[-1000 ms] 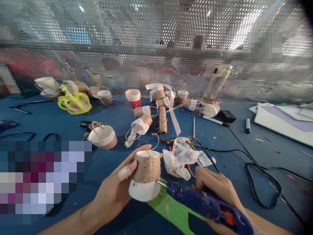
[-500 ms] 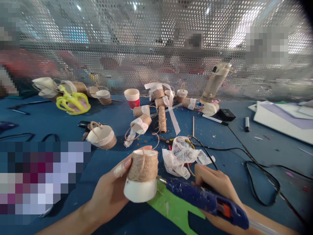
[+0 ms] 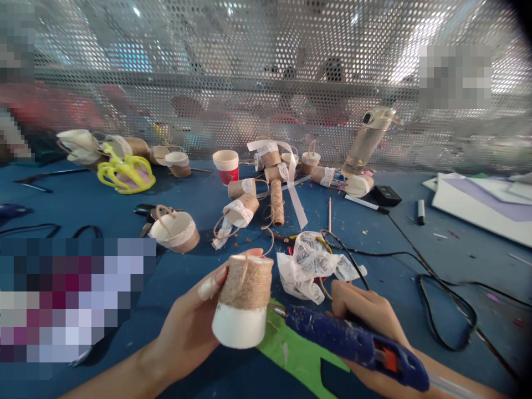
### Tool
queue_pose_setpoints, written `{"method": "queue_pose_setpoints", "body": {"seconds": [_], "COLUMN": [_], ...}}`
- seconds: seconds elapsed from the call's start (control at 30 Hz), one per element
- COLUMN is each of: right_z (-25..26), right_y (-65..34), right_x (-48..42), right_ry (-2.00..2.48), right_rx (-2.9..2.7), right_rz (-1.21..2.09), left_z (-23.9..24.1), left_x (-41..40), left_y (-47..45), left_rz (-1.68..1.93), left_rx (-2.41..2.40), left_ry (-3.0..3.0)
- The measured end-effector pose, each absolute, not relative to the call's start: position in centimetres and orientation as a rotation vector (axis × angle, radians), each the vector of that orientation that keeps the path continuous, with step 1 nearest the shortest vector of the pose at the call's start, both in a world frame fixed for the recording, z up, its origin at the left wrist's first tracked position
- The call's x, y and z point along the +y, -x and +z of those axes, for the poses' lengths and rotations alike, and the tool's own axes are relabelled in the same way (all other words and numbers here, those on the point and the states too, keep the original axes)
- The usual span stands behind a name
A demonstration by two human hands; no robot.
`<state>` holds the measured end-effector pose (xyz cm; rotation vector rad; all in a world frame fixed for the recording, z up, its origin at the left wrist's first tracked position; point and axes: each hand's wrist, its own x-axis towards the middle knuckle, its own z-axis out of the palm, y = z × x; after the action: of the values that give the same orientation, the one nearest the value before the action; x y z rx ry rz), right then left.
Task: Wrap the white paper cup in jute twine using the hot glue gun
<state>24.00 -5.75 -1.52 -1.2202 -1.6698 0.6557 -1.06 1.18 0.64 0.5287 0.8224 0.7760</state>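
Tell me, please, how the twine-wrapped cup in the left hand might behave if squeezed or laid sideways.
The twine-wrapped cup looks like thin paper, probably light and crushable. Its rough wrapping likely gives the left hand grip. Tapered, it may roll in a curve.

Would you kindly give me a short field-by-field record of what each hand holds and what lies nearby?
Left hand: holds a paper cup, twine wound round its upper part, lower part bare white
Right hand: grips a blue glue gun, nozzle pointing at the cup, contact unclear
Beneath: green sheet on the blue table
Just beyond: crumpled lace, twine spool, red cup
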Motion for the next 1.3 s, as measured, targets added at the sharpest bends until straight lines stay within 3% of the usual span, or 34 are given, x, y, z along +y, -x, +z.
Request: {"method": "queue_pose_setpoints", "body": {"seconds": [0.37,0.97,1.3], "right_z": [-1.4,-1.2,0.9], "right_y": [-25.0,-24.0,-24.4], "right_x": [-5.5,-2.9,-1.5], "right_ry": [1.157,0.73,0.688], "right_rx": [-1.818,-1.683,-1.865], "right_rz": [0.554,0.997,0.853], "left_z": [0.4,0.3,0.7], "left_x": [1.2,0.6,0.9], "left_y": [0.9,0.0,-0.1], "left_rz": [0.782,0.456,0.601], "left_rx": [0.82,0.763,0.865], "left_ry": [-0.529,-0.92,-0.829]}}
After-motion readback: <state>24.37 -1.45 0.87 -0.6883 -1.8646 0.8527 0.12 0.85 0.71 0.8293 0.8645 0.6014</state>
